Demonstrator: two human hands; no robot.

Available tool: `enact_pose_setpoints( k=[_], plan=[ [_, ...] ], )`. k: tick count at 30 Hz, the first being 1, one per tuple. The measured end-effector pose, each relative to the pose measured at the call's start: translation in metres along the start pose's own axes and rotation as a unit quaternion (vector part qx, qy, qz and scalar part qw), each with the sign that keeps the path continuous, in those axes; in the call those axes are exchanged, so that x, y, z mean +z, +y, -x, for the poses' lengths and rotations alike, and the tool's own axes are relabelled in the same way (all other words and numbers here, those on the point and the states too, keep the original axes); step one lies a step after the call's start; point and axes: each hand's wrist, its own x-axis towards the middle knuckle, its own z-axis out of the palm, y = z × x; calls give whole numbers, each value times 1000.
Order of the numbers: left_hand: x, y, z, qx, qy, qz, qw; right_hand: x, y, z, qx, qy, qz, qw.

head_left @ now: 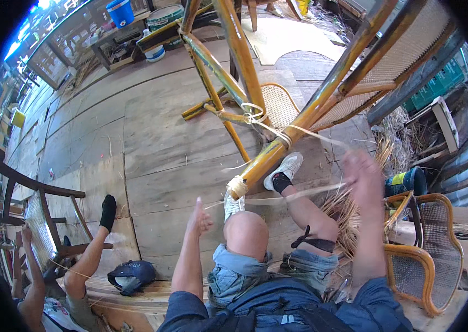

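In front of me slants a yellow-brown rattan chair frame (270,157), its near end wrapped with a pale cane binding (237,186). More pale cane is looped and knotted at a joint (253,114) further up. From a wrap on the thick pole, a long cane strip (306,193) runs to my right hand (362,171), which is blurred but closed on it. The strip's other stretch reaches left towards my left hand (199,219). That hand is raised beside my knee, thumb out and fingers loosely bent, with nothing plainly in it.
At left, another person's hands (24,238) are at a dark chair (37,216). A dark cap (131,276) lies near my left. Chair parts with woven panels (433,249) stand on my right, by a dark bucket (406,181) and loose cane shavings (350,221).
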Motion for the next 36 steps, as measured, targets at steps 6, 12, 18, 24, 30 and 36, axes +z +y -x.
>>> enact_pose_setpoints(
  k=[6,12,18,24,30,36],
  plan=[
    [85,96,83,514,-64,-259,816,62,-85,-118,-496,-21,585,642],
    [184,104,124,420,-405,-34,811,147,-47,-194,-126,-371,693,606],
    [161,101,125,377,-344,8,860,140,-43,-188,-210,-388,609,659],
    [130,150,123,406,-357,94,836,102,-152,-167,-284,-278,723,565],
    [131,250,171,284,-379,84,876,91,-193,-177,-387,-189,540,723],
    [219,290,216,400,-374,-79,833,165,-92,-175,-81,-343,197,915]
  ],
)
